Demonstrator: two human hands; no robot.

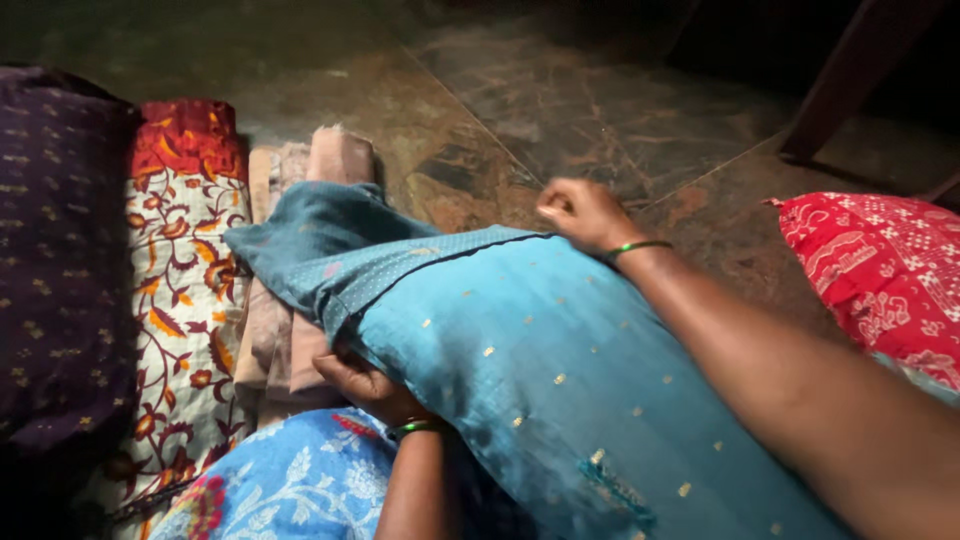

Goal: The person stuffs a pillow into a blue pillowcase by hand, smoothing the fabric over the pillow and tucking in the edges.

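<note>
A teal cloth [540,370] with small gold dots lies draped across my lap, its darker dotted end [320,240] folded over toward the left. My left hand [365,385] is tucked under the cloth's near left edge and grips it. At the cloth's far edge my right hand [580,212] is closed on the fabric's border, and a green bangle sits on each wrist. Part of the left hand is hidden under the cloth.
Folded cloths lie in a row on the stone floor [560,110]: a dark purple one [55,260], a red and cream floral one [185,270], a pale pink one [285,340]. A red printed cloth [880,270] lies at right. A blue floral garment [290,480] covers my knee. A dark furniture leg [850,80] stands far right.
</note>
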